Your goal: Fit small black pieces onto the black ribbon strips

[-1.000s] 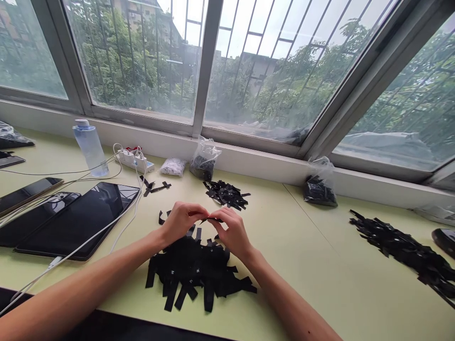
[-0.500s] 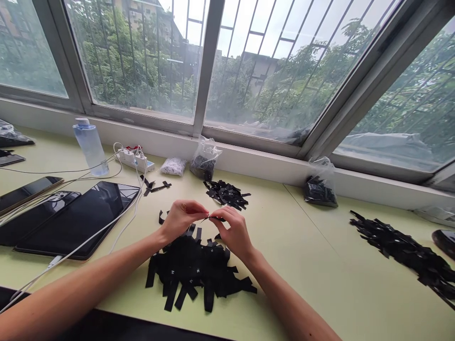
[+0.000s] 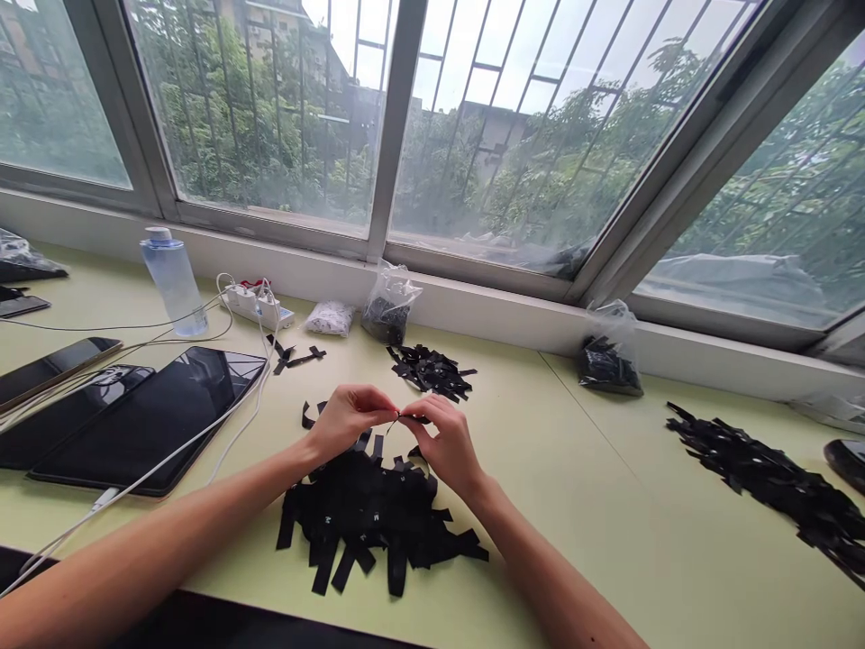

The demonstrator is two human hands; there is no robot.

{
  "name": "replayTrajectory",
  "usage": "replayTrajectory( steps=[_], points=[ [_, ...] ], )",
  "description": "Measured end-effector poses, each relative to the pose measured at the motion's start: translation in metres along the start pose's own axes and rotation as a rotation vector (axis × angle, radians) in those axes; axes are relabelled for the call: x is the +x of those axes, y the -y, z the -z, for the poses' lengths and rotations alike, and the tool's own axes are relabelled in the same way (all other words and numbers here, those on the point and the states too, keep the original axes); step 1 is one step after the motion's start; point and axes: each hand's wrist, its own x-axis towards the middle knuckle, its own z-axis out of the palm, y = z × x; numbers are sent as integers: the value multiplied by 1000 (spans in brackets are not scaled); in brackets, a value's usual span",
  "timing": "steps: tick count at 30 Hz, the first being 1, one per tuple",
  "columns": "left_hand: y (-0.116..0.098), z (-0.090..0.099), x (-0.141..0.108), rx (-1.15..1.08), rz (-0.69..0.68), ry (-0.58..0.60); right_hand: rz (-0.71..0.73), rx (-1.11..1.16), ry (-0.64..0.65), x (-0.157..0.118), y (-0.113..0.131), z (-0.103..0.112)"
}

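Fingertips nearly touching, my left hand (image 3: 350, 418) and my right hand (image 3: 446, 440) meet above a heap of black fabric strips (image 3: 368, 514), some printed with a small white M. A small black strip (image 3: 417, 418) is pinched in my right hand. The left thumb and forefinger are pressed together at its end; what they hold is too small to make out. A thin dark end hangs below the fingertips. Behind the hands lies a smaller pile of black pieces (image 3: 436, 371).
Left are a tablet (image 3: 155, 415), phones (image 3: 54, 370), white cables, a water bottle (image 3: 172, 279) and a power strip (image 3: 257, 302). Clear bags (image 3: 388, 311) of black bits and a white packet (image 3: 330, 317) stand by the window. More black strips (image 3: 770, 478) lie right.
The fingertips have drawn slightly closer together, and the thin dark end between them now points more downward. Both hands otherwise stay in place.
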Motion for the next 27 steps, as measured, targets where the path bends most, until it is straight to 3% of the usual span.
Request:
replayTrajectory(
  steps=[13,27],
  points=[
    [-2,2,0,31,-16,48,-27,-16,-48,-1,0,-2],
    [-9,-3,-3,80,-39,4,-84,-18,-63,-2,3,-6]
  ],
)
